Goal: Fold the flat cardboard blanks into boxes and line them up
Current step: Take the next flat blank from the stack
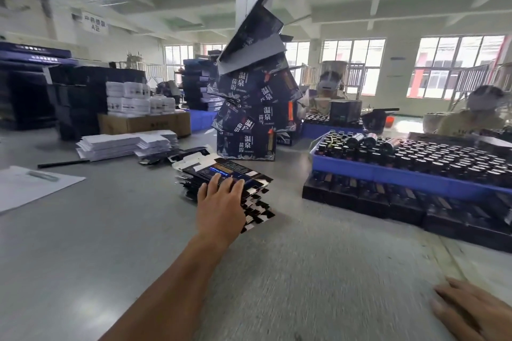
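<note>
- The left hand [221, 202] is stretched out across the grey table [110, 230], palm down on the stack of flat blanks [230, 188]. Its fingers [214, 184] lie spread and fairly straight over the top blank, pressing or resting on it rather than curling round it.
- The blanks are dark with white flaps, piled unevenly so their edges fan out toward the near right. They sit in the middle of the table, just in front of the tower.
- The right hand [471, 310] rests at the near right corner of the table, fingers loosely extended and holding nothing. It is blurred and partly cut off by the edge of the view.
- Behind the blanks stands a tower of folded boxes [249, 119], dark blue with white lettering. They are piled crookedly, the upper ones tilted, and the top one leans with its flap open.
- To the right, a blue tray [388, 171] holds many small dark bottles [443, 158], packed close. It sits on a row of dark boxes [388, 199] lying on the table.
- To the left lie piles of white sheets [116, 144], with a dark pen [63, 163] just in front of them, and a loose white paper [27, 185] nearer the left edge.
- Further back on the left, a brown carton [144, 123] carries white tubs [133, 99].
- Two people [329, 91] sit at the far side of the table on the right.
</note>
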{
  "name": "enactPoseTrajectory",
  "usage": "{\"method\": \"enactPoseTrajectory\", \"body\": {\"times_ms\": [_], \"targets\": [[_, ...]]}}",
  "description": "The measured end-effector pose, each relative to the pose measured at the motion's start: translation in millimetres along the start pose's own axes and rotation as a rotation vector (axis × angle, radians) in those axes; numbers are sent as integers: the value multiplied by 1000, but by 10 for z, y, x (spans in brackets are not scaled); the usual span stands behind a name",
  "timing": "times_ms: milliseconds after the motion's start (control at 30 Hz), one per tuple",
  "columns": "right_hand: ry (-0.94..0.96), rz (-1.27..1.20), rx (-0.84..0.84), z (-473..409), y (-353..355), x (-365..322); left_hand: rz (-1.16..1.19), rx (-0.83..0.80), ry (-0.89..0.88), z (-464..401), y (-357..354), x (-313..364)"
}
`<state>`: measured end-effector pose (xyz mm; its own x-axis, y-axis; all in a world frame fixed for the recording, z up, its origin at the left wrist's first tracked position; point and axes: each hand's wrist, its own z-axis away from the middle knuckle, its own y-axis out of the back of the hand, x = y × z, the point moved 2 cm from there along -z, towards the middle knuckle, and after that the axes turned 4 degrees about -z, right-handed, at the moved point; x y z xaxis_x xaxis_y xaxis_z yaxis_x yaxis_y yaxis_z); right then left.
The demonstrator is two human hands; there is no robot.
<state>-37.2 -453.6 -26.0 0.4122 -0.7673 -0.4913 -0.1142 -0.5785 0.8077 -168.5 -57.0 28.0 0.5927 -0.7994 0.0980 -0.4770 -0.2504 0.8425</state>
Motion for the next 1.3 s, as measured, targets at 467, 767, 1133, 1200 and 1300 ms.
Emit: {"method": "enactPoseTrajectory", "body": {"times_ms": [467, 767, 1133, 1200, 1300], "targets": [[-123, -347, -88, -59, -83, 128, 125, 514, -379, 219, 378, 486], [-239, -871, -8, 190, 339, -256, 281, 328, -1012, 944, 591, 1422], [-453, -1167, -275, 292, 323, -476, 366, 305, -1194, 1142, 578, 1550], [-408, -1190, -266, 330, 369, -439, 382, 196, -1150, 1176, 537, 1584], [-342, -1167, -288, 370, 412, -372, 270, -52, -968, 1124, 467, 1592]]}}
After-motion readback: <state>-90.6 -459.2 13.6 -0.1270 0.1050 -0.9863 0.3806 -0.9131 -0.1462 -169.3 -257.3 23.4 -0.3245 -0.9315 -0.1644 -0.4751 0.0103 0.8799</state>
